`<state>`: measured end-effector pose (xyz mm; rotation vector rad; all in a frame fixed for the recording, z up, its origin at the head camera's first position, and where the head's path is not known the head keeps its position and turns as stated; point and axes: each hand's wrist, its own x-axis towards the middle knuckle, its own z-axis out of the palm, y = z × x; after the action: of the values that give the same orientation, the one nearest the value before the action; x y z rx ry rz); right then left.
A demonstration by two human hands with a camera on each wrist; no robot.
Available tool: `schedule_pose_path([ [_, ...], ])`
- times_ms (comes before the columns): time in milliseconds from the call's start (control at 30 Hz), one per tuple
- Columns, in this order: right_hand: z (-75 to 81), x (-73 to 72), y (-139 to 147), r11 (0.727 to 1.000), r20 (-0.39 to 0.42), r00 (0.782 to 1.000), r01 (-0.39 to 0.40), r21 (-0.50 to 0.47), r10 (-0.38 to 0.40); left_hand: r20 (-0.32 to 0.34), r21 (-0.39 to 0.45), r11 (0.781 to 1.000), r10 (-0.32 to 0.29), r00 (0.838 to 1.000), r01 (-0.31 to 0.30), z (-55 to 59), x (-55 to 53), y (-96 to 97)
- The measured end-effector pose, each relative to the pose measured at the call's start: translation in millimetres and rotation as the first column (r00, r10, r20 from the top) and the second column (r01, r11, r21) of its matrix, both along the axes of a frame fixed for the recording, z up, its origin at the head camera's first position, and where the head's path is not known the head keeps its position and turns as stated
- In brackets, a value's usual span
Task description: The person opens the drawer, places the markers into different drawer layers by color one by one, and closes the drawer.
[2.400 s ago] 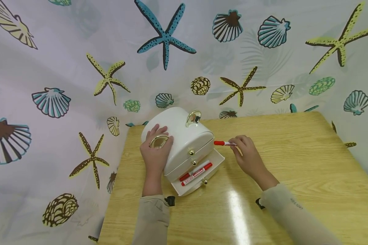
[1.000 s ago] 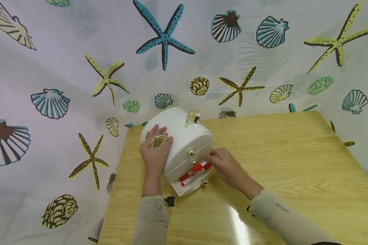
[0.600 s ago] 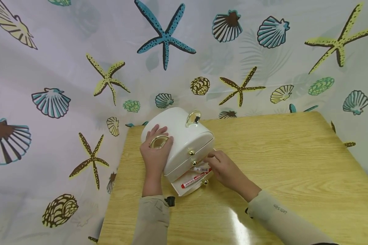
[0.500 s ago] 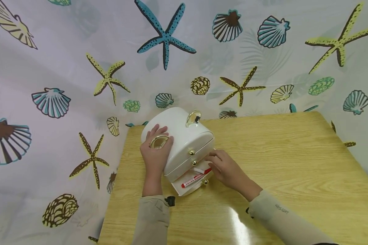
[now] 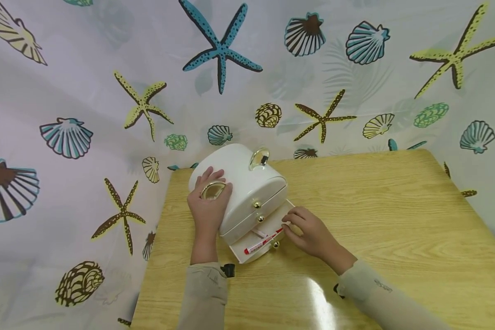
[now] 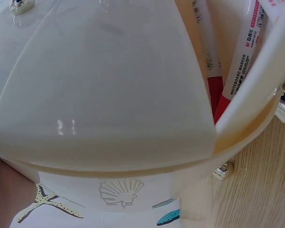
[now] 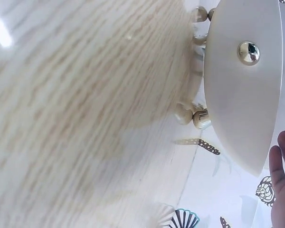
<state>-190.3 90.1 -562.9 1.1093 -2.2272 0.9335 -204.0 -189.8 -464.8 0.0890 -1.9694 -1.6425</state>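
Observation:
A white rounded box (image 5: 239,169) with gold handles and knobs stands tilted across the table, its lowest drawer (image 5: 236,253) pulled out. My left hand (image 5: 208,208) rests on its top, fingers spread around a gold handle (image 5: 214,190). In the drawer lie red-and-white whiteboard markers (image 5: 256,246), partly hidden by the box's front in the head view. Two of them show in the left wrist view, one marker (image 6: 241,61) with printed lettering. At the drawer's right end hovers my right hand (image 5: 309,231), thumb and fingers apart, close to a red marker end.
Another gold handle (image 5: 260,159) stands on the far side of the box. The drawer's gold knob (image 5: 276,244) sticks out in front. The wooden table (image 5: 375,206) extends to the right, and a seashell-patterned curtain (image 5: 338,82) hangs behind.
My right hand has brought a red-capped marker from the right into the drawer, shifted markers there, and now drawn back slightly with its fingers apart. My left hand has stayed on the box.

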Motion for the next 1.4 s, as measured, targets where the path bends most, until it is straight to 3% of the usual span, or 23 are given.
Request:
schedule_pose_path([
  [300,-5.4,8.8,3,0.999,0.012,0.999,-0.031,-0.019,0.031,0.004,0.005,1.0,-0.004,1.0,0.004,-0.9,-0.4,-2.3],
  [433,-9.3,13.8,4,0.998,0.111,0.992,-0.058,-0.036,0.062,0.014,0.006,1.0,-0.007,1.0,0.007,-0.2,0.5,-2.5],
  [500,-12.5,15.7,3,0.996,0.191,0.978,-0.073,-0.056,0.083,0.018,0.005,1.0,-0.007,1.0,0.007,0.0,0.9,-2.4],
  [700,-23.9,20.7,3,0.991,0.411,0.903,-0.094,-0.093,0.124,0.024,0.004,1.0,-0.005,1.0,0.005,-0.5,0.6,-2.6],
  [867,-32.1,23.7,4,0.989,0.551,0.822,-0.116,-0.088,0.145,0.014,0.003,1.0,-0.009,1.0,0.009,0.3,1.4,-2.1],
  [1233,-36.5,23.6,0,0.978,0.74,0.654,-0.209,-0.022,0.156,0.011,0.001,1.0,-0.015,1.0,0.015,0.1,1.6,-2.8],
  [1400,-34.0,25.2,-5,0.974,0.792,0.592,-0.225,-0.016,0.15,0.02,-0.003,1.0,-0.016,1.0,0.016,-0.3,2.0,-3.1],
])
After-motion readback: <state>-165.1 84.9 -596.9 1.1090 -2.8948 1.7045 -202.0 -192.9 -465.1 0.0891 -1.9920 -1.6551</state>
